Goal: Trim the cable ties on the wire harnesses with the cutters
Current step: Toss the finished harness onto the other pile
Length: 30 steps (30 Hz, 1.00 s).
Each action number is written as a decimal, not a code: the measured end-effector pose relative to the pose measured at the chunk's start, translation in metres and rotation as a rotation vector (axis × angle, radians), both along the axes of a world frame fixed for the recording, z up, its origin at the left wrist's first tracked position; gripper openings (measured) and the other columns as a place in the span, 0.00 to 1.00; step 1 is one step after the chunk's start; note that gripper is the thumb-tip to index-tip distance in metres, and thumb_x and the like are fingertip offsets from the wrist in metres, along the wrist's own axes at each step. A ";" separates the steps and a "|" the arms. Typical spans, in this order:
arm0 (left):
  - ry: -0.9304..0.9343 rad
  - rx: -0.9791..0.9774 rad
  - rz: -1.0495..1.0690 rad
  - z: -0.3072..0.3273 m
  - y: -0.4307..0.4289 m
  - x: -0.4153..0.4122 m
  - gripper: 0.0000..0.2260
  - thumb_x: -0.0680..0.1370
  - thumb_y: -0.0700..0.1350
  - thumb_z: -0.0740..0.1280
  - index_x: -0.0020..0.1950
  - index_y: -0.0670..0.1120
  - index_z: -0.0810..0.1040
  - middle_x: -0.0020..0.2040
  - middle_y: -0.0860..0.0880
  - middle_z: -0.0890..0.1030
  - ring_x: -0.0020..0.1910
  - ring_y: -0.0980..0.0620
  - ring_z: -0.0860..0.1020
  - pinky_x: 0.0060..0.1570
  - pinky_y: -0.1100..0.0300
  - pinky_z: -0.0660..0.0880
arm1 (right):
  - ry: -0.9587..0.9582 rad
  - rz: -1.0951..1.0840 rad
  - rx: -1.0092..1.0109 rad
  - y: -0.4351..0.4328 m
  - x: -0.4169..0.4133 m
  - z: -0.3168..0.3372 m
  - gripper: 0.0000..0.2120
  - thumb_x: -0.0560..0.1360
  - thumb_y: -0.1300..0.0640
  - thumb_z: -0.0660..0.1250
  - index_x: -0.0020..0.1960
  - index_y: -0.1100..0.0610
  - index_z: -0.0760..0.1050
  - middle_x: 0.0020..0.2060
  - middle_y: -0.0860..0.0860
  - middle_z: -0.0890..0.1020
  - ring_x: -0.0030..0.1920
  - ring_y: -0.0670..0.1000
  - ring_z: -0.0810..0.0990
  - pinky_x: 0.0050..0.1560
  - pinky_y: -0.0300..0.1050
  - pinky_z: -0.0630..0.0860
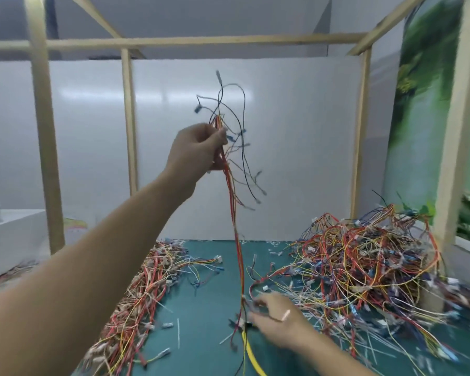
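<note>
Fingers (217, 137) of the left hand (198, 150) are curled tight round the upper part of a wire harness (232, 202), thumb side towards the camera, arm stretched up and forward. The harness hangs from that grip in a long red, orange and yellow strand, straight down to the tabletop (209, 294). Above the fist its loose ends fan out, thin dark and pale wires tipped with small blue and white connectors.

Down low, the right hand (277, 324) sits palm down over the green surface, right at the bottom end of the hanging strand. It is badly blurred. Its fingers (258, 305) look bent in among the wires there, but I cannot tell whether they are pinching anything or lying loose.

Just beside that hand, on its thumb side, are the cutters (251, 356): a yellow handle running towards the camera, a dark head near the strand's foot. I cannot tell whether the hand touches them.

On the left of the tabletop lies a flat heap of harnesses (141, 289). On the right rises a taller tangled mound (364, 261) in red, yellow, blue and white. Between them, short white tie offcuts (178, 333) are scattered. A wooden frame (41, 131) stands around the workspace, with a white panel (296, 131) at the back.
</note>
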<state>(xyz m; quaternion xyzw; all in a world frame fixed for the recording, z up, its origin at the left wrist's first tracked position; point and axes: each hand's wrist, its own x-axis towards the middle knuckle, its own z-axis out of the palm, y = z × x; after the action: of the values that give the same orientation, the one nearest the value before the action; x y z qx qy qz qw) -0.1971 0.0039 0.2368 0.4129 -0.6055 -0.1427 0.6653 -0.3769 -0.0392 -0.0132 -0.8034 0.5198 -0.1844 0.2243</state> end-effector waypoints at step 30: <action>0.280 0.236 0.073 -0.107 -0.004 0.021 0.06 0.81 0.34 0.61 0.52 0.40 0.77 0.41 0.42 0.81 0.33 0.48 0.80 0.31 0.54 0.82 | -0.849 0.236 0.529 0.045 -0.045 0.051 0.19 0.75 0.42 0.64 0.41 0.58 0.79 0.27 0.49 0.61 0.24 0.48 0.56 0.24 0.38 0.54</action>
<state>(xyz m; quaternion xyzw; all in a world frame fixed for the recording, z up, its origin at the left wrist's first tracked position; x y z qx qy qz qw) -0.1758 -0.0006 0.1302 0.4859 -0.4706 -0.2446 0.6947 -0.4221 0.0056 0.0373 -0.6267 0.3177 -0.3299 0.6305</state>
